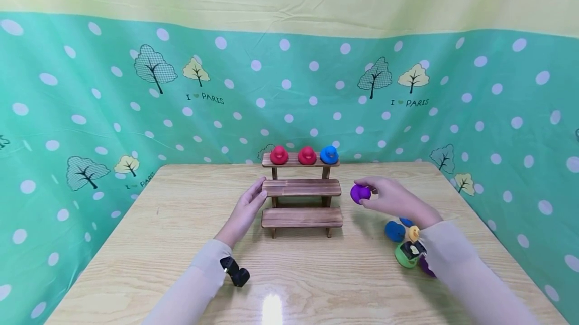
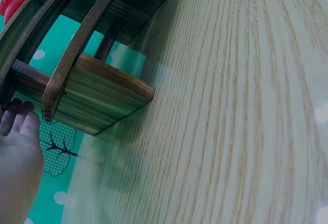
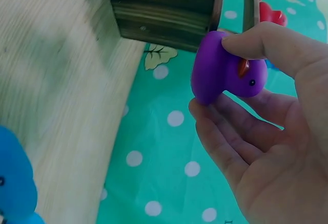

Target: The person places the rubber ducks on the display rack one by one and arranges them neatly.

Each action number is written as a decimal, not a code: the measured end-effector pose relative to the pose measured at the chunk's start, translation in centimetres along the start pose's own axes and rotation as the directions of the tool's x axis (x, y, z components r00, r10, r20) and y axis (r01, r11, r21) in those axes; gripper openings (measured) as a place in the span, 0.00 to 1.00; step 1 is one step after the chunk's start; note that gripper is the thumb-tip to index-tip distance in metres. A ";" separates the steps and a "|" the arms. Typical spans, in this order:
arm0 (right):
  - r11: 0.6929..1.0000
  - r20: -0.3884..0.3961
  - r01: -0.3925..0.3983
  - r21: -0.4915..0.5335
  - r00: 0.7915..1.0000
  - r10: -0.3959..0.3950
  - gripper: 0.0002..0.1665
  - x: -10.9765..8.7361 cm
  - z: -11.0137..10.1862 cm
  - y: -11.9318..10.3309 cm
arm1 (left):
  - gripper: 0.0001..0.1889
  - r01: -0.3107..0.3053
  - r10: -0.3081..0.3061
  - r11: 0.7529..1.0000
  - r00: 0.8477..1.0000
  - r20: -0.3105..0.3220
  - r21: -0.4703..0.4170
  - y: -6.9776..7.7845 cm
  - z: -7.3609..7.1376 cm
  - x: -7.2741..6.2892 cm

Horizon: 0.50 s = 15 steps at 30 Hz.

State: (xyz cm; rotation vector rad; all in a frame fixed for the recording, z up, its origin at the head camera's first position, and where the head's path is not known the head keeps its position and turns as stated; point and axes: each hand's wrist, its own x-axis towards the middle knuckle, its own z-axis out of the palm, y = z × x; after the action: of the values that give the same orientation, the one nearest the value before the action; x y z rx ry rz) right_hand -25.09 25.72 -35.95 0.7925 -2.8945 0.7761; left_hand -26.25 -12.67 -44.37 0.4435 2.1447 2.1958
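Observation:
A purple rubber duck [image 1: 360, 194] is pinched between the thumb and fingers of my right hand [image 1: 392, 197], to the right of the wooden three-step shelf [image 1: 302, 218]. The right wrist view shows the duck [image 3: 210, 70] with its orange beak and one eye. My left hand [image 1: 248, 208] rests at the left end of the middle step, its fingers nearly straight; in the left wrist view the fingertips [image 2: 20, 119] are right at the shelf's edge. Two red ducks [image 1: 279, 155] and a blue duck [image 1: 329, 154] stand on the top step.
On the table [image 1: 181, 244], under my right forearm, sits a loose group of ducks: a blue duck [image 1: 395, 231], a yellow duck [image 1: 413, 233], a green duck [image 1: 405, 256] and a partly hidden purple one [image 1: 426, 266]. A green dotted cloth [image 1: 289, 94] hangs behind.

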 end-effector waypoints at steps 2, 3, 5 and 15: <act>1.000 -0.009 0.008 0.001 1.000 -0.008 0.31 0.1 0.1 -0.4 | 0.29 0.001 -0.001 1.000 1.000 -0.002 0.000 0.0 0.0 0.0; 1.000 -0.011 0.005 0.001 1.000 -0.005 0.31 0.2 0.1 -0.7 | 0.29 0.002 -0.002 1.000 1.000 -0.004 -0.001 0.0 0.0 0.0; 1.000 -0.013 -0.002 0.011 1.000 0.002 0.31 0.3 0.2 -1.2 | 0.29 0.001 -0.001 1.000 1.000 -0.006 0.002 0.0 0.0 0.0; 0.997 -0.055 0.051 0.052 0.997 -0.048 0.31 2.1 1.6 -3.5 | 0.30 0.002 -0.002 1.000 1.000 -0.002 0.013 0.0 0.0 0.1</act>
State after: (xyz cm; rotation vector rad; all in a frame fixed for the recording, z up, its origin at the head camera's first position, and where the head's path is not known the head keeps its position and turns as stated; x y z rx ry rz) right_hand -25.03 21.42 -35.37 0.8318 -2.8066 0.8588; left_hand -26.36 -12.69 -44.37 0.4401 2.1605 2.1830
